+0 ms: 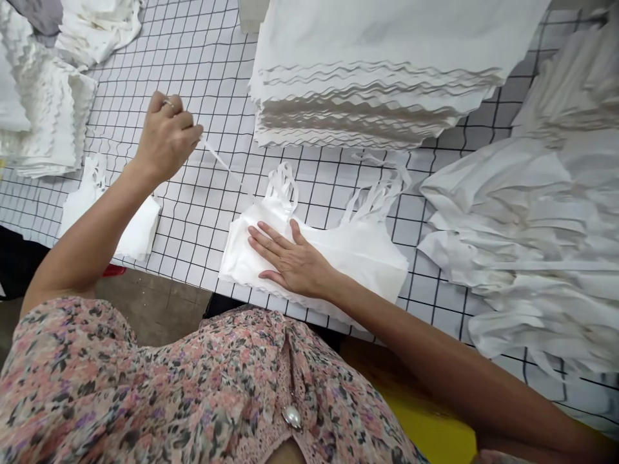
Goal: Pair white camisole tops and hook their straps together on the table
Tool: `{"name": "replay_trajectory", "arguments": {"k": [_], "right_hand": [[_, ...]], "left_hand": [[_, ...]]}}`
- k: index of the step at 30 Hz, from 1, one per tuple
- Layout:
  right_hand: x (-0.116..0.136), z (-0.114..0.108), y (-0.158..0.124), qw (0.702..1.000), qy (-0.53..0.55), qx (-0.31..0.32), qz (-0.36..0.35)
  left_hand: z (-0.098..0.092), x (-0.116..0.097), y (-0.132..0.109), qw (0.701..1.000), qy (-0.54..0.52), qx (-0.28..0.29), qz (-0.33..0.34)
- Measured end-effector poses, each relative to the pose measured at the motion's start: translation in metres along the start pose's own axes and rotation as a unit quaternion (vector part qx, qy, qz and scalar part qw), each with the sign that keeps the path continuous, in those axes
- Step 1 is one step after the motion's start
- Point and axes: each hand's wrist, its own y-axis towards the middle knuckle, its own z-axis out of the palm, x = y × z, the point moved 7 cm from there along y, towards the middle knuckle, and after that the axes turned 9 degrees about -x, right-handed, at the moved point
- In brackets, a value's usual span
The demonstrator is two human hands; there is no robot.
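Observation:
A stack of white strappy garments (358, 258) lies at the front edge of the table, its loops of strap pointing away from me. My right hand (293, 258) rests flat on the left part of the stack, fingers spread. My left hand (169, 135) is raised above the table to the left, its fingers closed on the end of a thin white strap (217, 158). The strap runs taut down to the upper left corner of the stack.
A tall pile of white cloth pieces (377, 84) stands behind the garments. Crumpled white garments (527, 238) spread along the right. A smaller garment stack (138, 225) lies under my left forearm. More white cloth (48, 96) fills the far left of the grid-patterned table (193, 219).

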Motion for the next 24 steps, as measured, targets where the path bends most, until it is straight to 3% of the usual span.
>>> {"name": "replay_trajectory", "arguments": {"k": [3,5,8,12,15,17,20,22,24], "right_hand": [[-0.001,0.001,0.002,1.0,0.012,0.0,-0.001],[-0.004,0.002,0.002,1.0,0.017,0.0,0.002],[-0.006,0.006,0.0,1.0,0.018,-0.002,0.003],[-0.007,-0.01,0.007,0.998,0.041,-0.045,0.019],[-0.014,-0.052,0.03,0.976,0.131,-0.148,0.095],[-0.02,-0.08,0.053,0.939,0.245,-0.192,0.144],[-0.023,-0.098,0.089,0.867,0.438,-0.149,0.185],[-0.025,-0.101,0.101,0.827,0.51,-0.108,0.208],[-0.031,-0.102,0.103,0.809,0.533,-0.097,0.226]], "left_hand": [[-0.025,0.02,-0.023,0.995,0.027,0.079,-0.063],[-0.043,0.033,-0.04,0.989,0.066,0.079,-0.105],[-0.06,0.032,-0.064,0.987,0.108,0.051,-0.104],[-0.057,-0.006,-0.088,0.995,0.094,-0.001,-0.029],[-0.041,-0.055,-0.096,0.997,0.041,-0.032,0.054],[-0.029,-0.087,-0.097,0.994,0.009,-0.037,0.106],[-0.014,-0.123,-0.097,0.987,-0.012,-0.026,0.157],[-0.011,-0.134,-0.096,0.988,-0.022,-0.027,0.154],[-0.013,-0.136,-0.095,0.99,-0.051,-0.04,0.123]]}}
